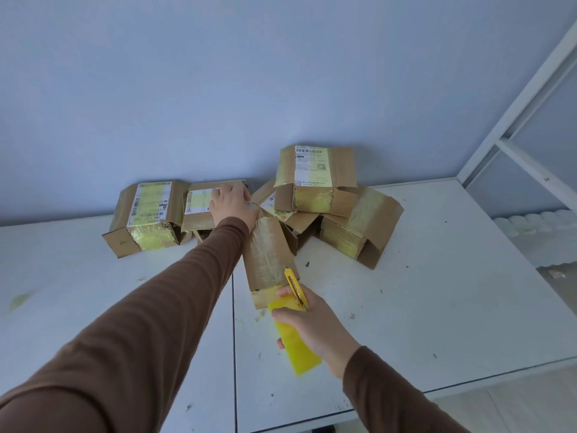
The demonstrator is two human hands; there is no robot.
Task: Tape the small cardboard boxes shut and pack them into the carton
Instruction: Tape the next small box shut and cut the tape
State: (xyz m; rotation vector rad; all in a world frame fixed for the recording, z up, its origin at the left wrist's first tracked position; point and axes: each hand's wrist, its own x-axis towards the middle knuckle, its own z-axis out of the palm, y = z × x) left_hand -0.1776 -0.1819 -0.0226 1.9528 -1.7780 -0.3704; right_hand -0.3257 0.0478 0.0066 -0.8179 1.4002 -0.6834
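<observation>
**Knife at the tape, boxes heaped by the wall**

My right hand (307,323) is curled round a yellow utility knife (296,291), its slim plastic body slanting up from my fingers to the near end of a small cardboard box (269,256). Under that same hand hangs a flat strip of glossy yellow tape (296,342), translucent and squared off at its loose end. The box is a long brown block lying lengthwise away from me, with a wrinkled band of clear tape running down its top face.

My left hand (232,204) reaches far out in its brown ribbed sleeve and rests on the far end of that box, fingers bent down over the edge; I cannot tell how firmly it grips.

Behind it the other boxes (315,195) lie in a loose heap against the pale blue wall (218,73). They are dull corrugated card wrapped in yellowish tape, some with white printed labels, and several show torn, ragged end flaps. One box sits on top of the pile at the right, and two lie side by side at the left.

The white worktop (437,292) is smooth, speckled with small dark crumbs and scraps of tape, and a seam runs down its middle.
</observation>
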